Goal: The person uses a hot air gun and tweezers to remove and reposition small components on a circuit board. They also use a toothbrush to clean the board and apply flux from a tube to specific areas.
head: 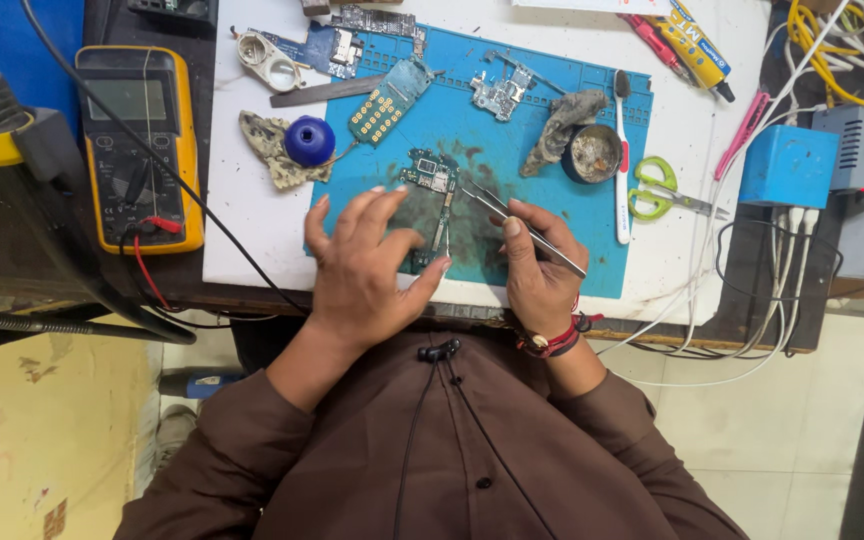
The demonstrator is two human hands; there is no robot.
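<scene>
Left hand: the left hand [367,265] lies palm down on the blue mat [592,250], fingers spread and released, gripping nothing; its fingertips rest on or just beside the green circuit board [430,180], which lies just ahead of them.
Right hand: the right hand [537,265] is clenched around a pair of metal tweezers [522,225], thumb and fingers [512,228] pinching the shaft; the tips point toward the board and end just beside its right edge.
Circuit board: bare and out of any casing, flat on the mat between the two hands; whether the tweezer tips touch it I cannot tell.
Progress: by my judgement the device is already stripped down, since loose parts are spread ahead of the fingers; work on the board itself looks to be in its middle, and nothing is put back together.
Loose parts, counted: one keypad board [387,100], one metal frame piece [500,95], one further blue board [332,45] at the far edge.
Ahead of the right fingers: one round tin of paste [592,155], one grey rag [562,125], one toothbrush [622,160].
Beyond the right hand: one pair of green-handled scissors [657,190], one blue box [790,165].
Ahead of the left fingers: one blue ball [309,140].
Far left of the left hand: one yellow multimeter [140,145] on the surface [252,230].
</scene>
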